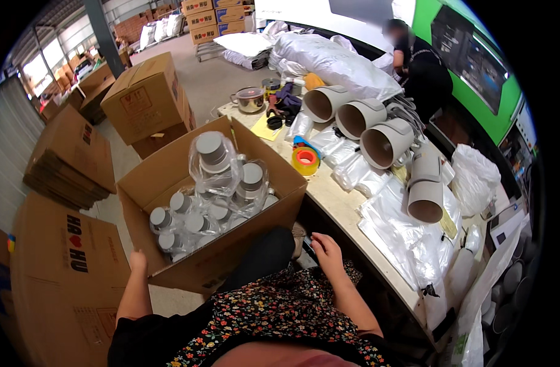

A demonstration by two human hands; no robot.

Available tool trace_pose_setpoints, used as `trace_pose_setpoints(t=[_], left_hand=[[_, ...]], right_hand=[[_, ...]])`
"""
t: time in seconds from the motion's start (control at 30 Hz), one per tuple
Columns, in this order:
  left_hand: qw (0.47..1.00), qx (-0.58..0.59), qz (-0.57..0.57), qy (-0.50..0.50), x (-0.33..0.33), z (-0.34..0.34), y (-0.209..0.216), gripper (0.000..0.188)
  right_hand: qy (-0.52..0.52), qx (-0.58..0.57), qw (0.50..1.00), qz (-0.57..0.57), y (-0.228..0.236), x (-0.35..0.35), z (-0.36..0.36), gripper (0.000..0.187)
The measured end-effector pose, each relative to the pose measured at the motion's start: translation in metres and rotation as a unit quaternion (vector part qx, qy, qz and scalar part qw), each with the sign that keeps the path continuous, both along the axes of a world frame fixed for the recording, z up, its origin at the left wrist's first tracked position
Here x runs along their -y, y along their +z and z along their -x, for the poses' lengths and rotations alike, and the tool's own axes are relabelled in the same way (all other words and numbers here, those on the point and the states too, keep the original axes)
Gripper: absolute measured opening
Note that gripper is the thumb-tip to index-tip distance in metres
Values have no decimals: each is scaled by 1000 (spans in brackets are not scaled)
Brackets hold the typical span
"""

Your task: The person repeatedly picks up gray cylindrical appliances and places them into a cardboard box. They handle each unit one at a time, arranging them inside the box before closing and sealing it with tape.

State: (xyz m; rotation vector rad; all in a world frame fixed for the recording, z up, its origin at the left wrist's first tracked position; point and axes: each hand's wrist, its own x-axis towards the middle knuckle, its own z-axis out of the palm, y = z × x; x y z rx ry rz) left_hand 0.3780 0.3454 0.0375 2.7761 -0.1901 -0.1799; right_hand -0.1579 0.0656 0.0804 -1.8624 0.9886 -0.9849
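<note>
An open cardboard box (pixel 280 214) stands before me, holding several clear containers with grey lids, wrapped in clear plastic. Two wrapped ones, a larger-lidded container (pixel 211 148) and its neighbour (pixel 252 176), sit on top of the others. At the box's near left corner, my left hand (pixel 139 263) is against the outer side; its fingers are mostly hidden. My right hand (pixel 329 252) is right of the box, beside the table's near edge, fingers loosely bent and slightly apart. Nothing shows in it.
On the table (pixel 329 205) are a yellow-red tape roll (pixel 305 160), a lidded pot (pixel 250 99), several grey tubes (pixel 387 144) and plastic bags (pixel 402 223). Cartons (pixel 72 263) stand on my left, another carton (pixel 139 98) behind the box. A person (pixel 420 67) bends at the far right.
</note>
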Motion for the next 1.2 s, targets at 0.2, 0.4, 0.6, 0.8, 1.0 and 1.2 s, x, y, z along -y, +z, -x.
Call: trace_pose_setpoints(t=[0.2,0.4,0.6,0.8,1.0,1.2], left_hand=[[998,-47,8,-37,6,-31,15,39],[996,8,53,-65,-4,-55,24,37],[985,43,134,-104,-44,-55,-14,42],[987,4,100,-125,-32,-62,-21,41],[996,13,60,-60,-44,-59,-15,34],[997,-62,11,32,-42,-47,8,44]], right_hand=[[123,-112,981,100,56,10,-79,23],[234,-180,944,148,77,8,-167,25],[294,-163,897,287,73,38,-262,25],[275,-161,867,382,71,102,-365,29],[182,-171,854,457,45,179,-466,41],[213,-212,872,387,21,276,-495,47]])
